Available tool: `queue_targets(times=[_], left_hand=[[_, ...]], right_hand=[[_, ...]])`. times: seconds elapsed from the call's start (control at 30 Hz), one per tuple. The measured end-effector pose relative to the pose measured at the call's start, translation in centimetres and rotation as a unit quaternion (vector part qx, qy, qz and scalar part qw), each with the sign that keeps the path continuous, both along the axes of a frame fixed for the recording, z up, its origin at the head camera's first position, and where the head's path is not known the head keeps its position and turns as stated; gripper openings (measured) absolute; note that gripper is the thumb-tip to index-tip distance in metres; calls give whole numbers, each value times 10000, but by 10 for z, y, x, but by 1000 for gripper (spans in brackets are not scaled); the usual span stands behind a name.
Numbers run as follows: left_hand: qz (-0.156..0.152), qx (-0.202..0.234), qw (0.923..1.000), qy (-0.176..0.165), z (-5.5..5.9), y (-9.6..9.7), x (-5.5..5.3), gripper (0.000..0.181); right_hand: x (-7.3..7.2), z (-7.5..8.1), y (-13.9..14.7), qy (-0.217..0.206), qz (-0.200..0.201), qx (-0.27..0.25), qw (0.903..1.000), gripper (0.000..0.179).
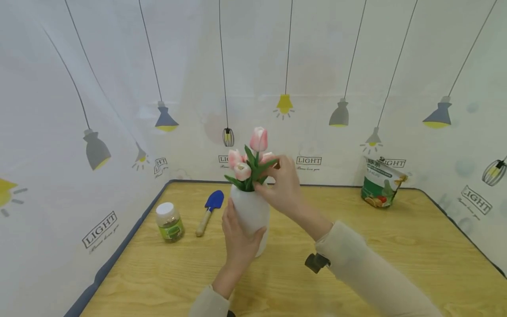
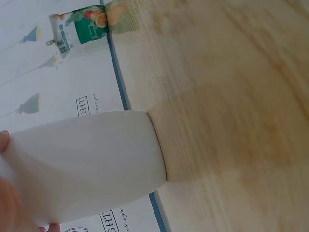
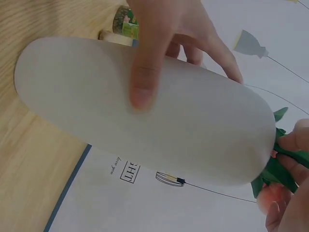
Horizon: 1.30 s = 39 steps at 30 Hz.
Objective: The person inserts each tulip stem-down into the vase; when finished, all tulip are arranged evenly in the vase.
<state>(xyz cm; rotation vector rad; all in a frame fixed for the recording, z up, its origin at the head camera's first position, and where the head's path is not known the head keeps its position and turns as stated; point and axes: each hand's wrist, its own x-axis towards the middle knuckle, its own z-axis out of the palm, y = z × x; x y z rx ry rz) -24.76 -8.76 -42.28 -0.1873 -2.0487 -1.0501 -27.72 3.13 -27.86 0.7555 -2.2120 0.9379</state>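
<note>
A white vase [image 1: 250,210] stands upright on the wooden table, with pink artificial-looking tulips [image 1: 259,140] and green leaves rising from its mouth. My left hand [image 1: 241,240] grips the vase around its lower body, thumb on the near side, as the right wrist view also shows. At the rim, my right hand [image 1: 283,185] pinches the green leaves [image 3: 277,171] of a tulip between thumb and fingers. One pink bloom [image 3: 272,197] shows beside those fingers in the right wrist view. The stems inside the vase are hidden.
On the left of the table stands a jar [image 1: 170,223] with a white lid. A small blue trowel [image 1: 214,200] with a wooden handle lies between jar and vase. At the back right is a green and white bag [image 1: 381,182]. Printed cloth walls [image 1: 190,79] surround the table.
</note>
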Motion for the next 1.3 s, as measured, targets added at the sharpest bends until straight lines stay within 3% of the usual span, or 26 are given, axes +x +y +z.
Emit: queue_targets(times=[0.1,0.23,0.47,0.6,0.73,0.9,1.0,1.17,1.3], left_hand=[[-7,-23,10000,-8,-1,0,0,109],[-34,-30,10000,44,0,-1,0,108],[-16,22,10000,0,1,-1,1,109],[-26,5,10000,-26,0,0,1,108],[6,-29,10000,-52,-1,0,0,107],[-69,-61,9999,46,-1,0,0,106],[-108,-74,9999,16,-1,0,0,105],[-39,5,9999,-131,0,-1,1,107],[-67,-11,9999,-76,0,-1,1,106]], right_hand=[[1,-14,-3,196,-70,-176,9996,11],[2,-21,-6,-82,-65,-524,9986,10],[2,-10,-1,-798,39,-862,9931,31],[3,-1,2,-946,-30,-978,9907,26],[2,-3,3,-1388,11,-785,9872,24],[-1,-16,0,-2054,-9,-765,9757,25],[-2,-20,-1,-2272,103,-1148,9670,27],[-3,-17,-4,-2149,364,-1902,9572,23],[-3,-17,-5,-1880,463,-1958,9613,17]])
